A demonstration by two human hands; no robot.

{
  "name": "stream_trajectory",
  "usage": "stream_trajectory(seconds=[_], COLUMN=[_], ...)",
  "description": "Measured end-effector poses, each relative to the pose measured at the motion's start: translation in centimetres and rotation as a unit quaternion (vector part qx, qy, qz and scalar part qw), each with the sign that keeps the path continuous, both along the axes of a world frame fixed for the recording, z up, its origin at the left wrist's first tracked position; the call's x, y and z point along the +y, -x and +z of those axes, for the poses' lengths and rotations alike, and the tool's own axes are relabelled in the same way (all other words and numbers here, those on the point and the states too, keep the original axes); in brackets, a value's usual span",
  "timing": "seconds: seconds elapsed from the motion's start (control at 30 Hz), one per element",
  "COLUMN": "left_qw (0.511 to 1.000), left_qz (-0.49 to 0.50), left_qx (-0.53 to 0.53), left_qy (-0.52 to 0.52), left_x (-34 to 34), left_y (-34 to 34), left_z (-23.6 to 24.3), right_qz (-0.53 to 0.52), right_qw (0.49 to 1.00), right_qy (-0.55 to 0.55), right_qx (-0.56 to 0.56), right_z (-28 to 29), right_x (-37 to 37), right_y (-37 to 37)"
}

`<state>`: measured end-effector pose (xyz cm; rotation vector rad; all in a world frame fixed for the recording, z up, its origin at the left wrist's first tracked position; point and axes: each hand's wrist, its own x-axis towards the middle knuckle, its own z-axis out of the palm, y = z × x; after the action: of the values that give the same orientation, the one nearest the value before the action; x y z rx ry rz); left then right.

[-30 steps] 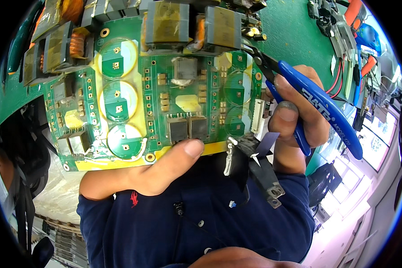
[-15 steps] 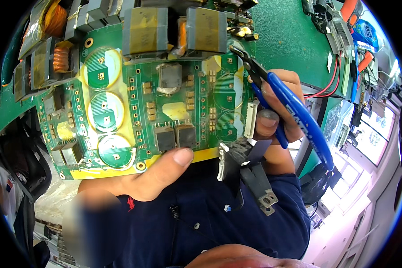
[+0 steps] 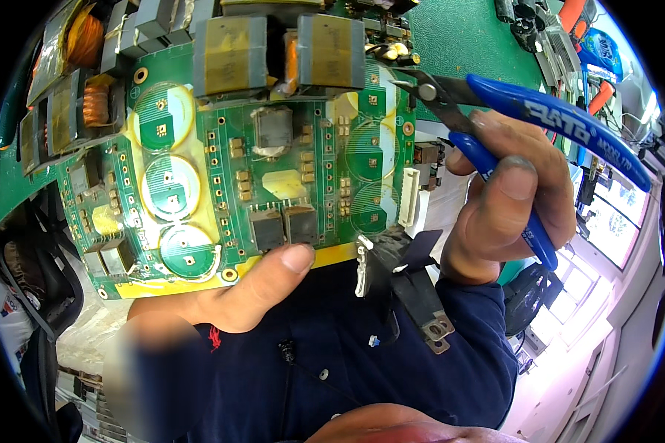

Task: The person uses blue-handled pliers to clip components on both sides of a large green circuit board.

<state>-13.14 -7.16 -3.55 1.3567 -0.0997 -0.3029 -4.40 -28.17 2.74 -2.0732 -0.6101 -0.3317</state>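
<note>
My left hand (image 3: 255,294) grips the near edge of a large green circuit board (image 3: 270,203), its thumb on top beside two dark square parts; the other fingers are hidden below. Big transformers with taped dark cores (image 3: 331,53) stand along the board's far side. Blue-handled flush cutters (image 3: 561,122) are in my right hand (image 3: 521,184), with the fingers around and between the handles. The cutters' jaws point left over the board's far right corner; whether they touch it I cannot tell. A black bracket with metal tabs (image 3: 419,295) hangs off the board's near right edge.
Beyond the board lies a green work mat (image 3: 458,44). Cylindrical black parts (image 3: 524,29), orange-handled tools (image 3: 573,13) and a blue package (image 3: 602,52) lie at the far right. A black chair or bag (image 3: 41,266) is at the left.
My right hand has moved right and turned. The cutters' handles have swung up and spread wider apart. The board has shifted slightly left, with my left thumb still on it.
</note>
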Motion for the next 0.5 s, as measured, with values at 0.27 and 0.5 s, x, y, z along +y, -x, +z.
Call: stream_trajectory(seconds=[0.27,0.5], left_qw=[1.000,1.000], left_qz=[0.000,0.001], left_qx=[-0.008,0.007], left_qy=[-0.001,0.012], left_x=[-0.3,-0.5], left_y=[-0.3,-0.5], left_z=[0.1,0.3], right_qz=[0.059,0.103], right_qw=[0.996,0.990], right_qy=[0.060,0.091], right_qx=[-0.037,-0.029], right_z=[0.6,1.8], right_x=[0.5,0.5], right_y=[-1.4,-2.6])
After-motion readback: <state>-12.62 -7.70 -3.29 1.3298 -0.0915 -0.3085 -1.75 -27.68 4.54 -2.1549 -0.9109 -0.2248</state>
